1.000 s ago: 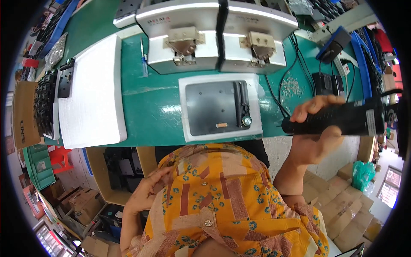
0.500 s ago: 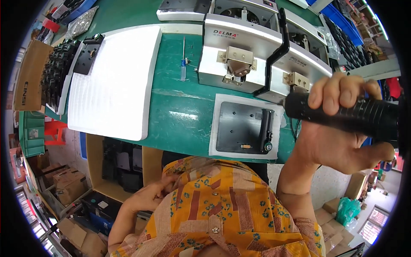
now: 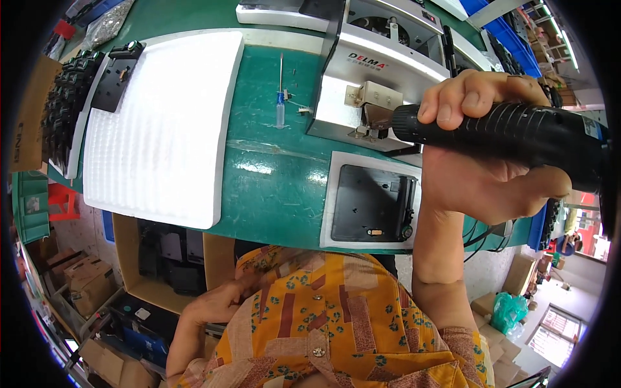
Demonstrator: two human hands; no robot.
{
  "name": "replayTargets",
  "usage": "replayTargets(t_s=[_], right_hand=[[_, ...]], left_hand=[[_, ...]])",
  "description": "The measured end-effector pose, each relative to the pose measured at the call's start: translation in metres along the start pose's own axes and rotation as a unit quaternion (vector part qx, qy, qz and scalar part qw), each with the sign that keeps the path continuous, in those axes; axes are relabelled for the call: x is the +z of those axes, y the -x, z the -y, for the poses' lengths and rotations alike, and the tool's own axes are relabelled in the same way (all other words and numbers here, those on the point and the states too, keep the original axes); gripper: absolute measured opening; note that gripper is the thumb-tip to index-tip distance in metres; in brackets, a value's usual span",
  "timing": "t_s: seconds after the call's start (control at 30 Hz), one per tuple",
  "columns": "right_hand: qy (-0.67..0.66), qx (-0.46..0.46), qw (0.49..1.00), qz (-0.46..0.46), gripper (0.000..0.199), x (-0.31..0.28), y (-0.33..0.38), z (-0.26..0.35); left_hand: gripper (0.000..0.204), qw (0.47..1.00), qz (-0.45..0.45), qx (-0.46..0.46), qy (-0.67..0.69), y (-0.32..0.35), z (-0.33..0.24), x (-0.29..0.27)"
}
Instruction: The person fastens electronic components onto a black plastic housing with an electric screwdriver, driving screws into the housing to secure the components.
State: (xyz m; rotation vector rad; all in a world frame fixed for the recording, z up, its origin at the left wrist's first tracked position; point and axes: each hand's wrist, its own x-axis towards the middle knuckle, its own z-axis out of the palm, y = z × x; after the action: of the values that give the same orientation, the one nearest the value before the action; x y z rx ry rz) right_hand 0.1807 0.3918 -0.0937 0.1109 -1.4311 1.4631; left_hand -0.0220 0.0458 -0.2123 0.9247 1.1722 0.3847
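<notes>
My right hand (image 3: 485,149) grips a black electric screwdriver (image 3: 550,139), raised over the right side of the bench with its front end pointing left. In the picture that end overlaps the metal outlet bracket (image 3: 380,97) of a silver screw feeder (image 3: 336,110); whether they touch is unclear. Below lies a flat black plastic panel (image 3: 369,200) on a white pad (image 3: 328,233). The panel carries a small brass-coloured piece (image 3: 375,232) and a round part at its near right corner. My left hand (image 3: 217,302) rests against my orange patterned shirt, its fingertips hidden or blurred.
A blue-handled screwdriver (image 3: 280,113) and small loose parts lie left of the feeder. A large white foam sheet (image 3: 162,142) covers the left bench, with a black panel (image 3: 116,81) on its corner. Several black parts (image 3: 71,103) stand beside it. Below sits an open carton (image 3: 220,255).
My right hand has carried the electric screwdriver leftward, from before the right feeder's outlet to the left feeder's. My view has shifted slightly. The left hand stays at the shirt.
</notes>
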Motion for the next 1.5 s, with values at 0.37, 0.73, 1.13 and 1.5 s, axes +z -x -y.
replayTargets(t_s=[0.37, 0.73, 1.13, 1.5], right_hand=[[0.012, 0.004, 1.0, 0.002, 0.092, 0.004, 0.0, -0.001], [0.011, -0.017, 1.0, 0.021, 0.09, 0.003, 0.001, -0.008], [0.013, -0.026, 0.999, 0.023, 0.091, 0.009, 0.0, -0.008], [0.003, -0.018, 1.0, 0.019, 0.091, 0.009, -0.001, -0.01]], left_hand=[[0.064, 0.999, -0.018, -0.007, 0.046, -0.005, -0.01, -0.001], [0.063, 0.999, -0.024, -0.02, 0.021, -0.004, -0.012, 0.001], [0.064, 1.0, -0.025, 0.005, 0.007, -0.003, -0.011, 0.0], [0.062, 0.999, -0.022, 0.003, 0.031, -0.005, -0.01, 0.0]])
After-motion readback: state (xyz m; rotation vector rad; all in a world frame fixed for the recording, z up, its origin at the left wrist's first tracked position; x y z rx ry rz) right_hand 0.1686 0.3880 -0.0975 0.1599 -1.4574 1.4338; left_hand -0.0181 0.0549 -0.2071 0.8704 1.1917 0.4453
